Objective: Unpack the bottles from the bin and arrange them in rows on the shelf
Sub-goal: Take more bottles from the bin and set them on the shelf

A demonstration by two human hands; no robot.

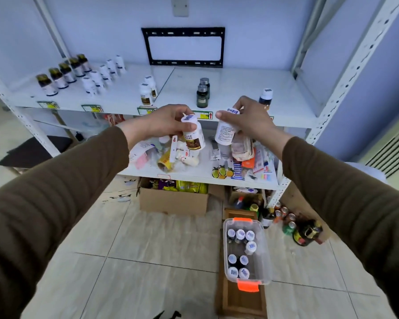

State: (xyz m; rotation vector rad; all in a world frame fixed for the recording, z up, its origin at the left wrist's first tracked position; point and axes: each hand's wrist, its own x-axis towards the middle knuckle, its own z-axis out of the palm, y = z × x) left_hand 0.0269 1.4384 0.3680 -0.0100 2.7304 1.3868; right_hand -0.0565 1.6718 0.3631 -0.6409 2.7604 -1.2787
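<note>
My left hand (168, 122) grips a white bottle with a brown label (194, 137) by its cap, just in front of the white shelf (240, 84). My right hand (249, 118) holds a second white bottle (226, 132) beside it. On the shelf stand rows of dark bottles (62, 74), white bottles (103, 75), two white brown-label bottles (148, 90), green-glass bottles (203, 93) and one dark bottle with a white cap (265, 96). Down on the floor, a clear bin with orange latches (264, 252) holds several capped bottles (241, 236).
The lower shelf (194, 171) is cluttered with packets, cards and small items. A cardboard box of snacks (173, 199) and loose cans and bottles (293, 224) sit on the tiled floor. The bin rests on a wooden crate (242, 300). A black wall bracket (183, 46) hangs behind the shelf.
</note>
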